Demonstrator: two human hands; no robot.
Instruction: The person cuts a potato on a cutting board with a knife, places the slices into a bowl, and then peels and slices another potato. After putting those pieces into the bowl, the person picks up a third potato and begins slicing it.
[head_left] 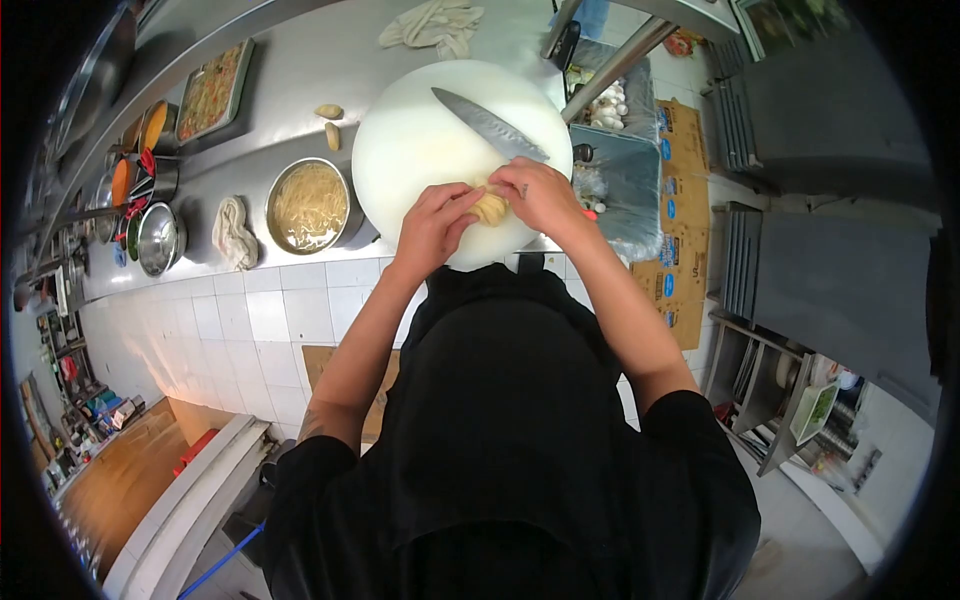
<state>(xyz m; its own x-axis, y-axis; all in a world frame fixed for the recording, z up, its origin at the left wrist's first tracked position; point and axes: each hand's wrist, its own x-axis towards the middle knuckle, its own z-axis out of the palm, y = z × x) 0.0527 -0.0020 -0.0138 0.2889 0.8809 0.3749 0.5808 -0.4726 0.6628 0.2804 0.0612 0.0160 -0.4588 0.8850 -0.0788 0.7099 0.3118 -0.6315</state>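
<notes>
A small pale yellow food piece (489,209), perhaps sliced potato, lies near the front edge of the round white cutting board (400,130). My left hand (437,226) closes its fingers on the piece from the left. From the right, my right hand (535,198) pinches its other side, fingertips together. A large knife (485,120) rests flat on the board beyond my hands, its handle end close to my right hand and hidden by it. Left of the board stands a metal pot (311,206) with pale shreds in liquid.
Two potato-like pieces (332,135) lie left of the board. Further left are a folded cloth (234,233), a metal bowl (160,239) and a tray of chopped food (213,92). Another cloth (435,25) lies behind. Lined bins (625,185) stand at the right.
</notes>
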